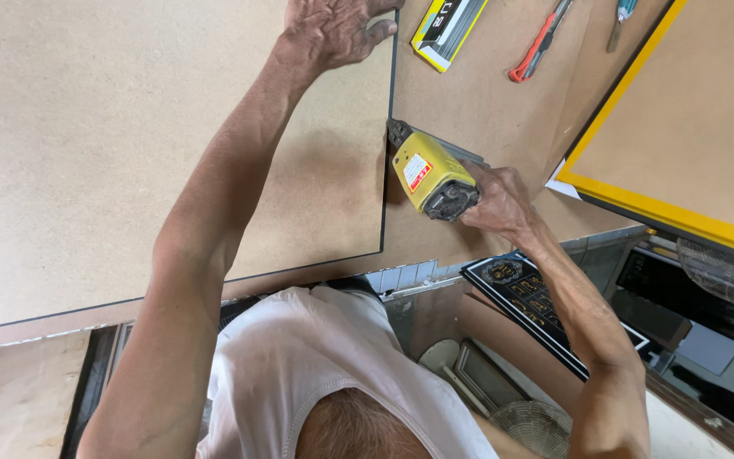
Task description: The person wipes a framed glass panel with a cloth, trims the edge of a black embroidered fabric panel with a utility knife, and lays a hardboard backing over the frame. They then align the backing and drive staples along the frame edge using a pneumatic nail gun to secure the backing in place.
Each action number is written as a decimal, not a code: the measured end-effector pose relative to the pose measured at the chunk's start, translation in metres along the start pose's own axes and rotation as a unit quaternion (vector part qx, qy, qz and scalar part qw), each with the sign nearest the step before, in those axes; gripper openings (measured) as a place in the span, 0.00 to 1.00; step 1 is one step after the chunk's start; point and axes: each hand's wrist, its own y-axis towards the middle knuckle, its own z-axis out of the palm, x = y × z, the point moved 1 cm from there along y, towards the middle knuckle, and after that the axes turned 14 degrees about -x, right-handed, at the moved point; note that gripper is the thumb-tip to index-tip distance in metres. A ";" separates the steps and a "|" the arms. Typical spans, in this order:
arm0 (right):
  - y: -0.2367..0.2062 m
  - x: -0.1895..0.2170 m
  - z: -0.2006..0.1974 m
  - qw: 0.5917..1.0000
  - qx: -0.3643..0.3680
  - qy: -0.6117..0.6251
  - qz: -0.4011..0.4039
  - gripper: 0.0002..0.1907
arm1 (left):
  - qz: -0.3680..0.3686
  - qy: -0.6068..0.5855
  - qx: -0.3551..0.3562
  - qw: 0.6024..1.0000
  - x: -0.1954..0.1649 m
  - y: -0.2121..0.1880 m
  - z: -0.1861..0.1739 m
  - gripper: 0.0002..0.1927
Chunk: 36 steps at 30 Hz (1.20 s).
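- Head view, left hand [333, 30]: we press it palm down, fingers spread and bent over the far corner of the large fibreboard backing panel [129, 144]; it grips nothing, only pins the board flat.
- Head view, right hand [499, 204]: closed around the handle of the yellow staple gun [431, 177], whose nose sits against the panel's dark right edge [386, 170], about midway along that side.
- Workbench [486, 110]: brown surface under the panel; on it, well apart from the tool, a yellow-and-black staple box [448, 25], a red-handled utility knife [539, 47] and a tool with a blue handle [620, 17], partly cut off.
- Yellow-edged frame [664, 195]: lies face down at the right, untouched.
- Step, as we judge it: fastening the backing along its right edge. The next shot seems to call for a flat nose, steady downward pressure and the board held still.
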 end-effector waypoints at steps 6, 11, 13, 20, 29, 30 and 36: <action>0.008 0.005 -0.001 1.000 0.014 0.021 0.002 0.28 | -0.016 0.006 -0.012 1.000 -0.004 0.003 -0.004 0.18; 0.011 0.006 -0.002 0.999 0.032 0.014 0.019 0.27 | -0.044 -0.022 0.015 0.999 -0.007 0.007 -0.015 0.18; 0.012 0.006 -0.004 1.000 0.023 0.021 0.000 0.27 | -0.040 -0.024 0.004 0.999 -0.009 0.010 -0.020 0.17; 0.029 0.001 -0.012 1.000 0.001 0.001 -0.020 0.26 | -0.053 -0.010 0.011 0.999 -0.012 0.013 -0.039 0.12; 0.087 -0.024 -0.025 1.000 -0.001 0.013 0.011 0.30 | -0.025 0.033 -0.030 0.999 -0.011 0.011 -0.033 0.15; 0.091 -0.024 -0.025 1.000 0.001 0.008 0.009 0.30 | -0.037 0.016 -0.006 0.999 -0.010 0.012 -0.031 0.16; 0.107 -0.021 -0.021 1.000 0.004 -0.010 -0.008 0.31 | -0.046 0.009 0.017 0.999 -0.008 0.014 -0.030 0.19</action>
